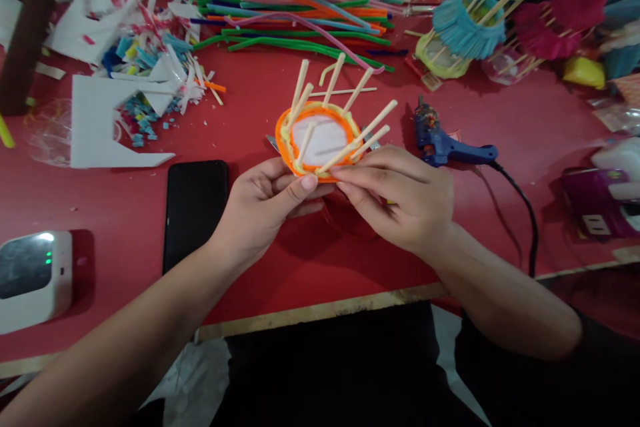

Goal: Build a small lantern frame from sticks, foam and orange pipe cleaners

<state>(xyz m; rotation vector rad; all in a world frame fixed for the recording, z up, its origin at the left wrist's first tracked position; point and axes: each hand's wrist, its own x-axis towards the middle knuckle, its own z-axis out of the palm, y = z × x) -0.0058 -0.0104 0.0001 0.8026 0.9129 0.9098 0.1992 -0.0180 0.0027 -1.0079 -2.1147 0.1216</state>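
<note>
A round craft base (320, 137) with a white middle, orange and yellow pipe-cleaner rings and several upright wooden sticks is held above the red table. My left hand (273, 197) grips its near left edge, thumb on top and fingers underneath. At the near right edge, my right hand (400, 193) pinches the orange rim between thumb and fingers. The sticks stand around the rim and lean outward at differing angles. Part of a metal blade or tool shows behind the base, mostly hidden by it.
A blue glue gun (450, 143) with a black cord lies right. Colourful pipe cleaners (305, 17) are piled at the back. A black phone (195, 213), cut white foam board (95, 120) and a white device (37, 277) are left. Finished blue stick crafts (470, 27) stand back right.
</note>
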